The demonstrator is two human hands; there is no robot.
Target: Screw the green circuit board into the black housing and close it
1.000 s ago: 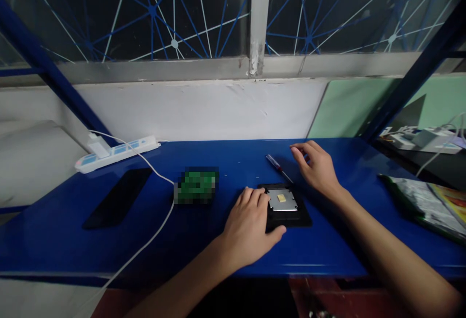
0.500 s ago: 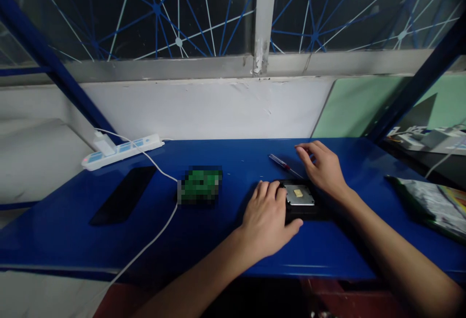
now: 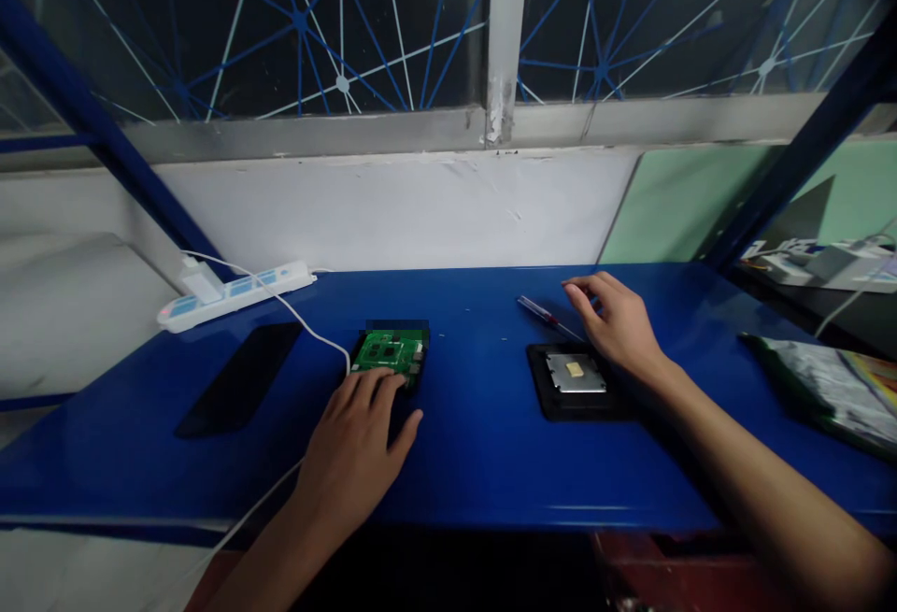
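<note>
My left hand (image 3: 354, 439) reaches to the near edge of a green circuit board (image 3: 389, 350) in a black case, its fingers spread with the thumb apart. Its fingertips overlap the board's edge; whether they press on it I cannot tell. My right hand (image 3: 617, 322) is raised above the table with thumb and fingers curled in a pinch. What it holds, if anything, is too small to make out. Below it lies a screwdriver (image 3: 543, 313) with a clear and red handle. Nearby is a flat black cover (image 3: 543, 406) bearing a metal plate (image 3: 590, 384) and a small yellowish pad (image 3: 575, 369).
A white power strip (image 3: 245, 290) stands at the back left, with a white cable running past the board to the table's front. A dark flat slab (image 3: 242, 378) lies left of the board. A shiny plastic bag (image 3: 827, 388) rests at the right.
My left hand has moved left from the black cover to the circuit board, leaving the cover in full view. My right hand has stayed nearly in place, still pinched.
</note>
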